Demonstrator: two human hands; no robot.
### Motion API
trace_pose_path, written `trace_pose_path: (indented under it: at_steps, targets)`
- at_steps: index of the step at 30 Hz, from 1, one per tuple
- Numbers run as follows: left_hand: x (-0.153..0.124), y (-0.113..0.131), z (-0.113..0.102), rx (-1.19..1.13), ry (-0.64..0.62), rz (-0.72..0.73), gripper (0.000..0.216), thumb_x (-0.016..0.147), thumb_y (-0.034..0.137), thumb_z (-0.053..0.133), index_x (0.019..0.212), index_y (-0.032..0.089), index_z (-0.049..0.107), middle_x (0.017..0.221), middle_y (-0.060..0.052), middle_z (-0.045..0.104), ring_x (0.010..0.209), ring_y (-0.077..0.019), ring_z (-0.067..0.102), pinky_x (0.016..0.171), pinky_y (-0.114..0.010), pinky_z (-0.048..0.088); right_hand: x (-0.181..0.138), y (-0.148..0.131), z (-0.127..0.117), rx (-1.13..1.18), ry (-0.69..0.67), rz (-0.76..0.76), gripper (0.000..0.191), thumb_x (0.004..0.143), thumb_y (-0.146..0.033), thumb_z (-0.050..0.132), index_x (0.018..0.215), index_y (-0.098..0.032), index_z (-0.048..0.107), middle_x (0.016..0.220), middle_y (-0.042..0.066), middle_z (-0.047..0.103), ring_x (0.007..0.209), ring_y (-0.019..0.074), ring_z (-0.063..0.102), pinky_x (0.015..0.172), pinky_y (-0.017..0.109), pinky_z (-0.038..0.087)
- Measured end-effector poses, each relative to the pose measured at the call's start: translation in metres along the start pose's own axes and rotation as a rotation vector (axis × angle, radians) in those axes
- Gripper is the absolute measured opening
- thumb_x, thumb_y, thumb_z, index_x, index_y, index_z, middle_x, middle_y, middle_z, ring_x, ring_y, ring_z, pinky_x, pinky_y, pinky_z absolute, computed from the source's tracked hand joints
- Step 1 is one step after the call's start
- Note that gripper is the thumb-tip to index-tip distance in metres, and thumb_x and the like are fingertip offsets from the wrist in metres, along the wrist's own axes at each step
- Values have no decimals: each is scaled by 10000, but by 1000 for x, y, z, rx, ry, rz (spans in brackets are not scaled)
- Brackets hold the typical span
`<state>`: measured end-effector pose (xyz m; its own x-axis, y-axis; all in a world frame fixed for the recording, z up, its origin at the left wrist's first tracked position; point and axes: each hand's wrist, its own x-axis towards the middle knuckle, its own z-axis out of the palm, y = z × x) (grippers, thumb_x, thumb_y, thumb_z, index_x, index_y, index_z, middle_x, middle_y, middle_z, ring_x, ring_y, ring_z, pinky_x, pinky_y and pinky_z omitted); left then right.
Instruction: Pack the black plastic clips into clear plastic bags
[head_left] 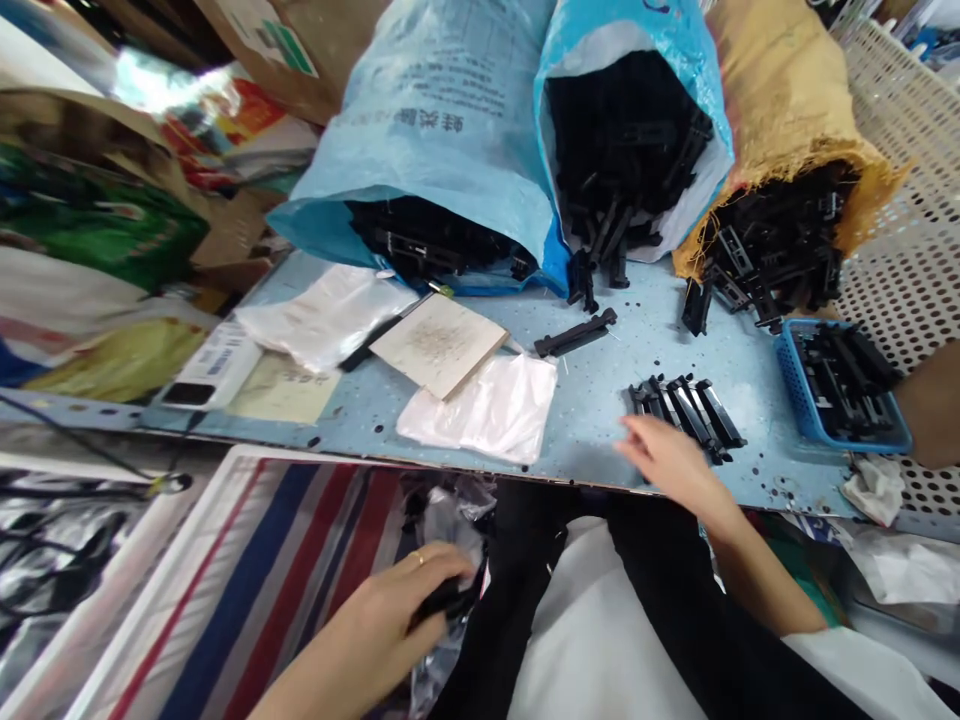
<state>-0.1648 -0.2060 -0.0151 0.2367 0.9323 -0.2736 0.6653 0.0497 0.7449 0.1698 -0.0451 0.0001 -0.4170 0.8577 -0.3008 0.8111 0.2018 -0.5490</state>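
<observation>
My left hand (pixel 401 610), with a ring on one finger, is low in front of the table's edge. Its fingers are closed around a black plastic part (pixel 442 598), which is partly hidden by the hand. Clear plastic bags (pixel 450 520) lie just beyond it, below the table. Over the table's front edge is my right hand (pixel 671 460), its fingers loosely stretched to the left and holding nothing that I can see. Right behind that hand, several long black plastic parts (pixel 694 410) lie side by side in a slanted row.
Two blue sacks (pixel 442 110) (pixel 551 110) and a yellow sack (pixel 787 90) spill black parts at the back. A blue basket (pixel 799 400) of parts stands right, beside another person's arm (pixel 930 405). A square board (pixel 442 345) rests on plastic bags (pixel 517 400).
</observation>
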Motion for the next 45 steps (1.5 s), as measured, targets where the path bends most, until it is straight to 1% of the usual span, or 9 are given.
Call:
trace_pose_path:
  at_steps: [2,7,11,14,16,21,26,35,45]
  targets:
    - [0,-40,28,15,-7,-146,361,557,175,503,799,334,718,838,-26,769,783,-274,727,729,-407,574,-6,22,-7,-363,141,221,272,961,-338,545,1156,-169,630,1107,166,675,982,286,669,773,341,493]
    - [29,-88,95,35,-21,-284,146,525,178,585,428,251,504,438,7,576,460,-241,625,489,-325,451,-12,45,7,-563,-47,333,354,982,-361,489,1212,-102,559,1014,200,703,840,328,718,679,365,484]
    - [61,-50,60,-95,97,-203,193,820,307,570,673,259,684,576,19,651,524,-189,637,544,-286,480,-9,46,7,-422,-55,307,304,968,-295,468,1187,-112,572,992,163,712,861,303,709,696,347,458]
    - [103,-10,21,-20,559,-77,300,963,362,463,1018,216,719,864,-54,711,787,-216,680,764,-332,543,0,47,7,-113,-36,215,272,937,-331,484,1130,-174,592,802,43,677,735,222,669,657,304,439]
    - [135,8,14,199,702,-16,298,952,326,513,1096,140,695,1071,-155,681,1012,-285,644,948,-432,503,6,48,12,128,-27,140,262,914,-362,498,1097,-201,593,714,-17,611,634,179,617,625,290,434]
    - [181,15,42,382,576,52,144,903,239,606,960,132,685,1068,-182,652,997,-303,613,929,-462,499,20,42,31,719,-23,107,336,838,-421,604,1092,-200,596,662,-62,528,504,125,502,526,271,421]
    - [181,-7,29,-126,540,-32,158,874,227,558,760,190,660,836,-50,679,826,-188,631,811,-321,505,39,25,37,1208,25,154,298,725,-432,734,907,-207,666,691,-39,582,502,99,469,442,230,375]
    - [182,-10,18,-551,514,-227,264,591,350,778,612,187,571,576,31,578,543,-116,497,526,-241,371,91,-39,57,1745,-163,12,217,655,-357,805,734,-234,644,754,-14,699,705,178,644,774,397,564]
    - [171,-17,1,-556,560,-226,246,643,354,751,708,194,575,626,21,628,581,-134,566,551,-244,389,119,-63,69,1743,-96,-33,263,644,-345,861,744,-219,653,705,-33,683,663,146,641,865,387,573]
